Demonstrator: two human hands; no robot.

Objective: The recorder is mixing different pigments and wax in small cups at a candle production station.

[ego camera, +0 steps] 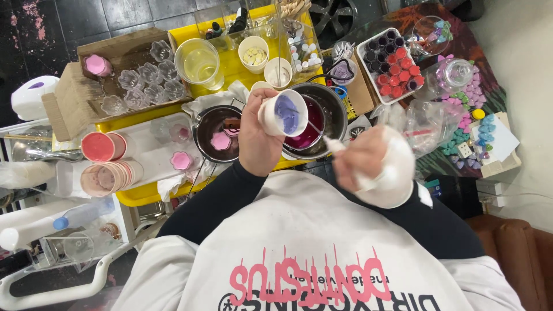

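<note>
My left hand (pixel 256 138) grips a white paper cup (pixel 282 114), tilted toward me so its purple lining of wax shows. My right hand (pixel 360 158), wrapped in white cloth or tissue (pixel 391 167), holds a thin stick (pixel 317 129) whose tip reaches toward the cup's mouth. Just behind the cup sits a metal pot (pixel 331 106) holding dark pink liquid. A second dark pot (pixel 210 129) with a pink flower shape in it stands to the left of my left hand.
A yellow tray (pixel 147 193) carries cups, a clear beaker (pixel 199 63) of pale liquid and clear flower moulds (pixel 144 83) in a cardboard box. A white tray of red and purple pieces (pixel 394 66) and loose coloured shapes (pixel 472 124) lie at right.
</note>
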